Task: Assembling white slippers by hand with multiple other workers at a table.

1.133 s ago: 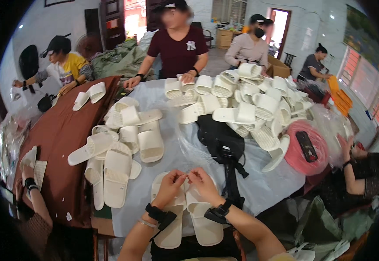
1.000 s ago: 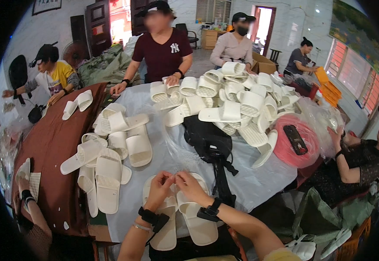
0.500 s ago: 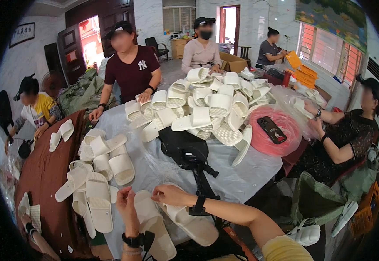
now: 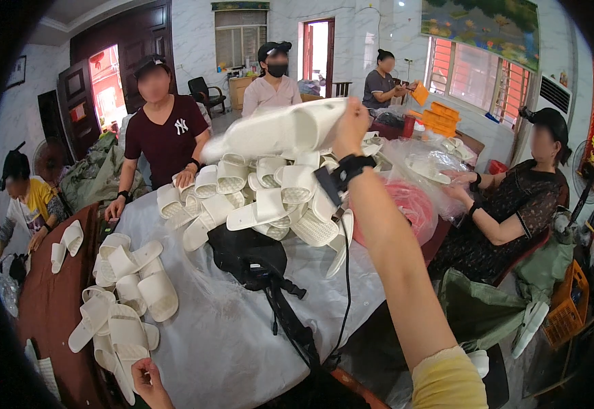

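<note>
Surface under a heap of white slippers

The heap lies behind a black bag. One blurred slipper hangs above it, gripped by the fingers of the right hand. Near other slippers, the left hand curls its fingers; I cannot tell around what.

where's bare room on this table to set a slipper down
Widest: the pale sheet between the left slipper cluster and the black bag. The brown cloth is also bare in front of its slipper pair. Crowded: the far slipper heap.
</note>
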The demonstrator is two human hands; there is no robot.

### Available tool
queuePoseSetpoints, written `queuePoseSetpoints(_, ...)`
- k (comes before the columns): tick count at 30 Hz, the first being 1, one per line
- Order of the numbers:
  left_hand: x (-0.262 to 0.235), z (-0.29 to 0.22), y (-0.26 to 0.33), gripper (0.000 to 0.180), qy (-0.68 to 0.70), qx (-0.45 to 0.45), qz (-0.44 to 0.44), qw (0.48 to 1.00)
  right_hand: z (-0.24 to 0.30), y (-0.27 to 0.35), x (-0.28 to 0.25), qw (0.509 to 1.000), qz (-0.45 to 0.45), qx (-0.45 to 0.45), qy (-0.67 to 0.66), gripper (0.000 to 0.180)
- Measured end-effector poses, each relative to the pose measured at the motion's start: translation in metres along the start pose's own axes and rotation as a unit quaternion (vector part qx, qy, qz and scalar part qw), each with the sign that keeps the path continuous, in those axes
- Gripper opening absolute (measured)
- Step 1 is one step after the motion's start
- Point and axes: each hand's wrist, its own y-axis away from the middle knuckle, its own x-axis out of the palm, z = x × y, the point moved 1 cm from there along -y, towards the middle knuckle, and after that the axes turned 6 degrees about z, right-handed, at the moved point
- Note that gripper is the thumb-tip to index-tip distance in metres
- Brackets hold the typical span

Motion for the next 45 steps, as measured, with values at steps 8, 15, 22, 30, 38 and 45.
queuePoseSetpoints(8,0.004,0.004,0.008,0.022,-0.108,-0.038,0.043,0.993,-0.077,0.057,-0.084,0.890,0.122,0.165,0.408,0.037)
queuePoseSetpoints(15,-0.005,0.039,0.009,0.012,-0.071,-0.022,0.006,0.997,0.005,0.210,-0.101,0.721,0.587,0.345,0.125,0.028)
queuePoseSetpoints(22,-0.020,0.045,0.035,0.015,-0.097,-0.081,0.015,0.992,0.081,0.313,-0.136,0.304,0.907,0.291,0.011,0.040)
queuePoseSetpoints(30,-0.036,0.063,0.051,0.022,-0.163,-0.081,-0.012,0.983,0.110,0.332,-0.151,0.241,0.897,0.366,-0.057,0.034)
queuePoseSetpoints(38,-0.041,0.087,0.013,0.084,-0.377,0.001,-0.158,0.913,0.108,0.333,-0.168,0.273,0.864,0.421,-0.052,0.034)
queuePoseSetpoints(45,-0.060,0.109,-0.030,0.101,-0.387,-0.165,-0.103,0.901,0.119,0.343,-0.167,0.279,0.848,0.441,-0.093,0.033)
